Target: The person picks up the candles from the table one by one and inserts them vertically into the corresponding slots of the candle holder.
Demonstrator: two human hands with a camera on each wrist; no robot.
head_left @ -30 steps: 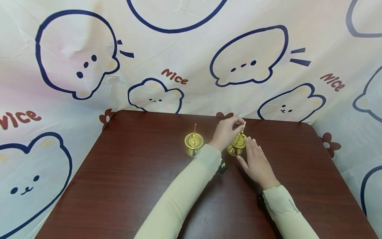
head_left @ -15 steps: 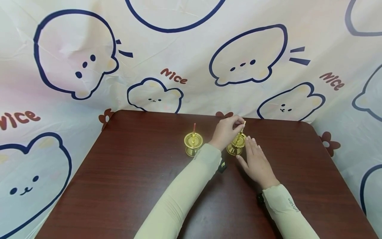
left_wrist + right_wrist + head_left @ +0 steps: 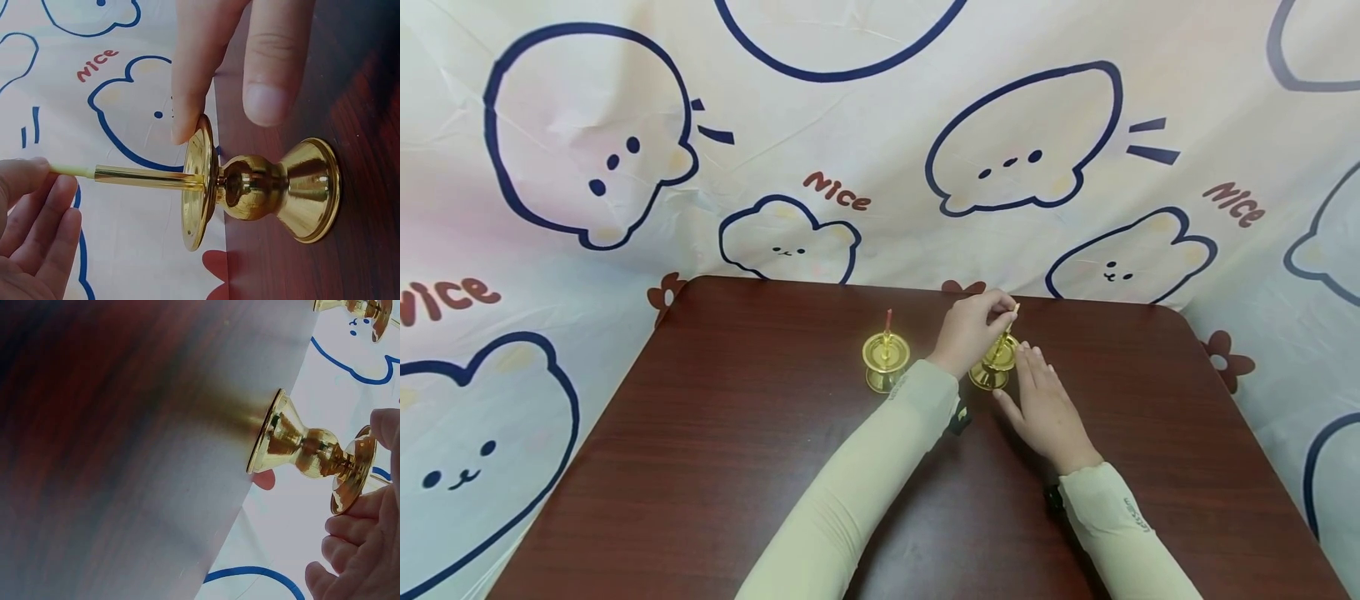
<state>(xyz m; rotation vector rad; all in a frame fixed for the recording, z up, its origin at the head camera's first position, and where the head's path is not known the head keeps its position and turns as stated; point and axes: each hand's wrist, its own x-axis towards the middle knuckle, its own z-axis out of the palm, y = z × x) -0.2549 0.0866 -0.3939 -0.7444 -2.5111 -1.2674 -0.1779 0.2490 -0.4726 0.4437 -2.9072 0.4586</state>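
Observation:
My left hand pinches a thin pale yellow candle between thumb and fingertips. The candle's lower end is at the mouth of the upright tube of a brass candle holder. That holder stands on the table, its round dish and flared base showing in both wrist views. Beside it, my right hand has its fingers extended, with a fingertip right at the dish rim in the left wrist view. A second brass candle holder, to the left, bears a thin red candle.
Both holders stand toward the back of a dark red-brown table. A pale cloth printed with blue bear outlines hangs behind it and at both sides. My left forearm passes in front of the second holder.
Both hands stay almost in place around the right holder. The left hand and the pale candle shift very slightly; the head view drifts a little.

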